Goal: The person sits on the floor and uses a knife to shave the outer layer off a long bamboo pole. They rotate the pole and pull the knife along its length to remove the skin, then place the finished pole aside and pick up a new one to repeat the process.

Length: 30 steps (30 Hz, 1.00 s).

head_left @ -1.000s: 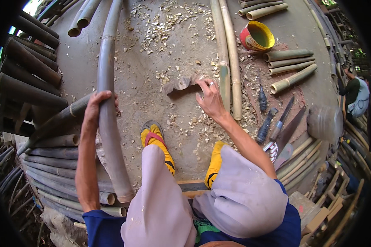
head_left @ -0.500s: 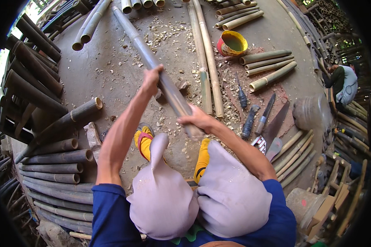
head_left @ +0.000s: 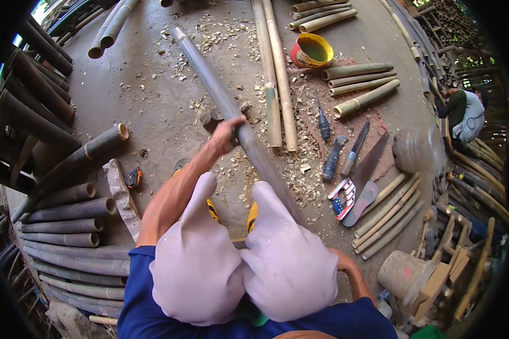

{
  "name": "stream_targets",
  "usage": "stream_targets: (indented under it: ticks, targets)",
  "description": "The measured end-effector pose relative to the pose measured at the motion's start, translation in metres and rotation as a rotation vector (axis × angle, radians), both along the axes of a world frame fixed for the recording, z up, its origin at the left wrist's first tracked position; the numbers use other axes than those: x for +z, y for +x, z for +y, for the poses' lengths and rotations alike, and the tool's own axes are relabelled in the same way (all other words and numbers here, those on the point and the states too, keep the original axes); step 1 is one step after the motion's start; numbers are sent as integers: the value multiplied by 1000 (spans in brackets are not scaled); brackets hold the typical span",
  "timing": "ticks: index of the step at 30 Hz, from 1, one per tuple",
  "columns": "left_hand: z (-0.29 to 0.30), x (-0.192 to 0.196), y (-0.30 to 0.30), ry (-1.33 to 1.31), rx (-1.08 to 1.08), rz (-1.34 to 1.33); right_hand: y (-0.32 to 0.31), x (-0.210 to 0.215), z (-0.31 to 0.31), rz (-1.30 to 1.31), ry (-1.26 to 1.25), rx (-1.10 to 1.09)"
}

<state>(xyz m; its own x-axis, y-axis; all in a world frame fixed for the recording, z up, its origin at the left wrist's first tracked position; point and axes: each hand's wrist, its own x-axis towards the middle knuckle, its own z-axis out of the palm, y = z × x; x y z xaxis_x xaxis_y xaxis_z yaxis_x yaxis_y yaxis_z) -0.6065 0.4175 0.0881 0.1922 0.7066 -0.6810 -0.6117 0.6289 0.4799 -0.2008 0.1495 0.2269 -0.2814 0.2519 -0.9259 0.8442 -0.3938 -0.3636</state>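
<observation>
I sit with my knees [head_left: 237, 254] in pale trousers up in front of me. A long grey-green bamboo pole [head_left: 209, 85] runs slantwise from the upper left down to my right knee, raised off the ground. My left hand [head_left: 227, 134] is closed around its middle. My right hand is hidden behind my right knee; only the right forearm [head_left: 350, 270] shows, close to the pole's lower end. Wood shavings [head_left: 220, 34] litter the dirt under the pole.
Dark thick bamboo poles [head_left: 68, 209] are stacked at the left. Two thin long canes [head_left: 274, 73], a yellow bowl [head_left: 314, 51], short cut bamboo pieces [head_left: 362, 85], knives and a saw [head_left: 356, 152] lie to the right. Another person [head_left: 464, 116] sits at the far right. A bucket [head_left: 401, 274] stands at the lower right.
The pole, lying at my left a second ago, has been lifted and swung across in front of me. My right hand has slid down the pole out of sight behind my knee.
</observation>
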Motion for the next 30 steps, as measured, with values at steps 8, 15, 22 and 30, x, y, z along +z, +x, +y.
stream_targets:
  ticks: [8, 15, 22, 30]
  targets:
    - [-92, -3, 50, 65, -604, 47, -130, -37, 98, 123, 522, -473]
    - [-94, -8, 6, 201, -546, 389, -172, -90, 107, -9, 658, -337]
    - [-19, -44, -71, 637, -29, 1700, -142, -83, 44, -72, 712, -301]
    - [2, -58, -90, 627, -422, 1469, -256, 27, 66, 401, 747, 91]
